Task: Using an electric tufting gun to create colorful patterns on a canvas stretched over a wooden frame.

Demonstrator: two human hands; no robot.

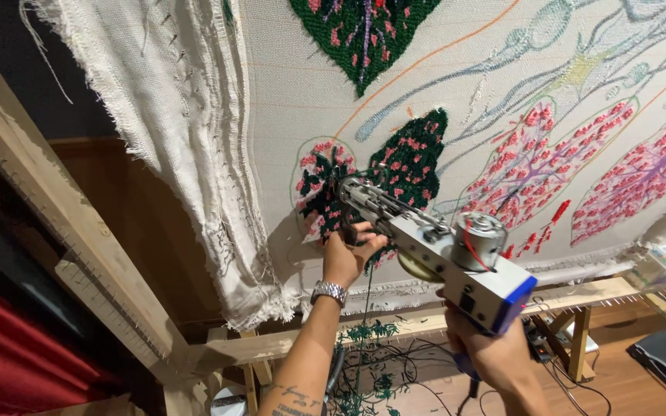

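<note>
A white tufting cloth [456, 69] is stretched on a wooden frame [55, 208], with leaf shapes tufted in dark green and pink. My right hand [495, 350] is shut on the rear handle of a grey and blue tufting gun [441, 246]. The gun's needle end presses against a half-filled green and pink leaf [321, 181] low on the cloth. My left hand [346, 254], with a metal watch on the wrist, grips the gun's front handle just under the needle end.
Loose frayed cloth hangs down the frame's left side [194, 154]. Green yarn scraps and black cables [371, 362] lie on the floor below. A clear plastic box [660, 262] sits on the frame's lower bar at the right. Red fabric [17, 354] is at lower left.
</note>
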